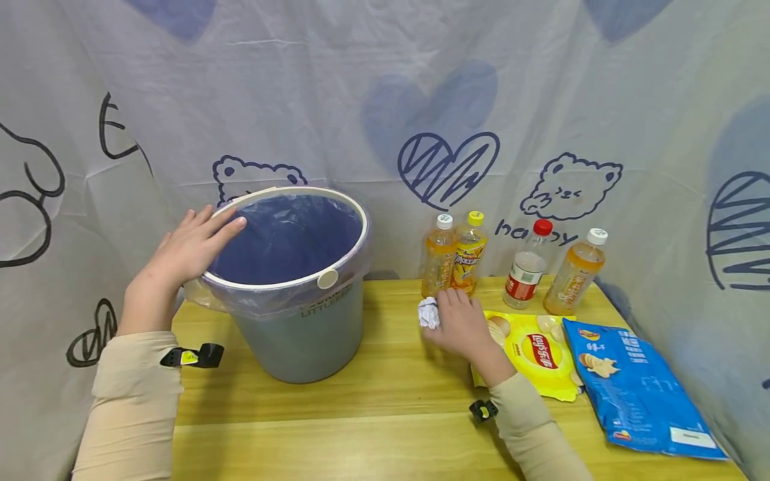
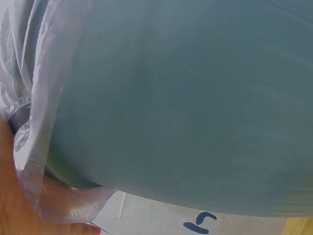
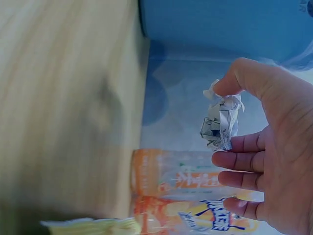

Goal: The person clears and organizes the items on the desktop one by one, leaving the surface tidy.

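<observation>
The left hand is resting, fingers extended, on the rim of the bin. The right hand is pinching crumpled paper; bottles are standing beyond it, bags lying rightward.

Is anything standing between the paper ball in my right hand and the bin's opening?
Only the side of the bin: your right hand holds the paper ball below the rim, so it likely needs lifting. No other object shows between them.
</observation>
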Demonstrator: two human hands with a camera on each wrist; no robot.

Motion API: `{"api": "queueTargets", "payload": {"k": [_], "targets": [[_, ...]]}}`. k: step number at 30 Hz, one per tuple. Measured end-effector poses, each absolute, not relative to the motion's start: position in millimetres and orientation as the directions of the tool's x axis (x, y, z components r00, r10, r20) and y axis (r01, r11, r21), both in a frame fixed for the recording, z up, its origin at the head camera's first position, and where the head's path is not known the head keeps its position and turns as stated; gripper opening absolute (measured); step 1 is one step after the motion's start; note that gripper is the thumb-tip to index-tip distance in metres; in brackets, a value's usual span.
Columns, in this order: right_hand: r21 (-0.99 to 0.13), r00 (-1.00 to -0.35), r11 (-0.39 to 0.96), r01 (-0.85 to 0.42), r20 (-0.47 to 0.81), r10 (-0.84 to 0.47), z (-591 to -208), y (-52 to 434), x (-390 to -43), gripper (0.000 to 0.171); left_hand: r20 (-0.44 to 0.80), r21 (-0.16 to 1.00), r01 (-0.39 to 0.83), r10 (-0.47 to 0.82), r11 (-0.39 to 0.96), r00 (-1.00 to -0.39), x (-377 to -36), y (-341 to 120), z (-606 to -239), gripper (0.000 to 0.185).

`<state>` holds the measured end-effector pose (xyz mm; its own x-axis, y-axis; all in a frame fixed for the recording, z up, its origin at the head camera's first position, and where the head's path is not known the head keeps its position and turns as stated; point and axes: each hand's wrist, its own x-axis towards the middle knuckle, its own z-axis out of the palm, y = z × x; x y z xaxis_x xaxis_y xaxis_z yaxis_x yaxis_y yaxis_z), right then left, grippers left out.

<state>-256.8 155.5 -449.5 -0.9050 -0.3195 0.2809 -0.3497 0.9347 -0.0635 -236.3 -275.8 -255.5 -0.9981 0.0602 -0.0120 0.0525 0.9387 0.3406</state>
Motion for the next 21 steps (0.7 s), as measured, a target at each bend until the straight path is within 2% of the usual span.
{"api": "queueTargets", "payload": {"k": [11,21], "targets": [[-0.005,-0.861,0.926,-0.378,0.369,-0.35,-423,151,-252,0.065,-0.007,0.337,0.059,0.065,0.94,-0.998,-236,-277,-255,0.081],[0.025,-0.841,0.919,-0.393,0.394,-0.37,-403,152,-254,0.066,-0.012,0.331,0.065,0.073,0.941,-0.997,-236,-276,-254,0.081]]}}
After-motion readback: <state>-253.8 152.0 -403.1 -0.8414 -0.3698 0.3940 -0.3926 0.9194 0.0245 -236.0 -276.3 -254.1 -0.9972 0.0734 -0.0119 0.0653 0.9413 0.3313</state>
